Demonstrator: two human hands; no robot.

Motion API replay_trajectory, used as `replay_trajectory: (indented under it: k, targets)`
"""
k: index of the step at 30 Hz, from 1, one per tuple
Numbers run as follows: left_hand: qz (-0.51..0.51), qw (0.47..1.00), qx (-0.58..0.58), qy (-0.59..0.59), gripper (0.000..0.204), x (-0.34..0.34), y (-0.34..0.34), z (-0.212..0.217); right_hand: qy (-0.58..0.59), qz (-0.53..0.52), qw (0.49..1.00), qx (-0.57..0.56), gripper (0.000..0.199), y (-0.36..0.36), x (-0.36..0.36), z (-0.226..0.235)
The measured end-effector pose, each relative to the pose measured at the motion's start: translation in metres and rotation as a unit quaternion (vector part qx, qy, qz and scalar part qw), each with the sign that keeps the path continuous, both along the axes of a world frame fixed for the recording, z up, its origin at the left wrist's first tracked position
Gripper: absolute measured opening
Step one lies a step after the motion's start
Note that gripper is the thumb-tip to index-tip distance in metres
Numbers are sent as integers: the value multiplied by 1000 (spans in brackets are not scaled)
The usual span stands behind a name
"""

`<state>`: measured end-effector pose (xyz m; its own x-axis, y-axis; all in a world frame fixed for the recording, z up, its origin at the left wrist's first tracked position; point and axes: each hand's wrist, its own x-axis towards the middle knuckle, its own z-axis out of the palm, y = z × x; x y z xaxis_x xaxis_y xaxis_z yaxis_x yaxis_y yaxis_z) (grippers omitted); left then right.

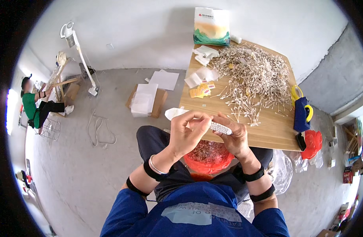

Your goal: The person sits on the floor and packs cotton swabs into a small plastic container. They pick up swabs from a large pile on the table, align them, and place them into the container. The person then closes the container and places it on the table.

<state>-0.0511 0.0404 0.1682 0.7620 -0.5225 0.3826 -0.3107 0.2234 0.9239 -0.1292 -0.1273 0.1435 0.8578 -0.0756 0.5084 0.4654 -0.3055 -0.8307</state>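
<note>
My right hand (pixel 237 136) is closed around a small bundle of cotton swabs (pixel 221 128), whose white tips show packed side by side. At the bundle's left end the fingers of my left hand (pixel 188 132) are pinched together. My own fingers cover part of the bundle there. A white piece of wrapping or paper (pixel 174 113) sticks out behind my left hand; I cannot tell whether it is held. Past my hands, a big heap of loose cotton swabs (pixel 252 75) spreads over the wooden table (pixel 271 132).
Between my knees sits a red plastic bag (pixel 207 165) of swabs. Yellow cards (pixel 202 90), clear bags (pixel 203 76), a printed paper bag (pixel 211 27) and a blue tape dispenser (pixel 302 116) are on the table. Cardboard and papers (pixel 145 98) lie on the floor. A person (pixel 35 102) sits far left.
</note>
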Motion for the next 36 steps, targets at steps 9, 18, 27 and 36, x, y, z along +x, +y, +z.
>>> replay_trajectory:
  k: [9,18,27,36]
  targets:
    - [54,990,18,-131,25,1,-5,8,67,3,995,76,33,7,-3,1]
    - [18,941,116,-318,25,-1,-16,7,59,35,996,53,24,3,-7,-9]
    - [-17,949,131,-287,25,1,-17,11,57,74,991,100,23,0,-6,-21]
    - [-49,988,75,-127,36,-4,-18,9,84,88,983,140,24,-1,-7,-16]
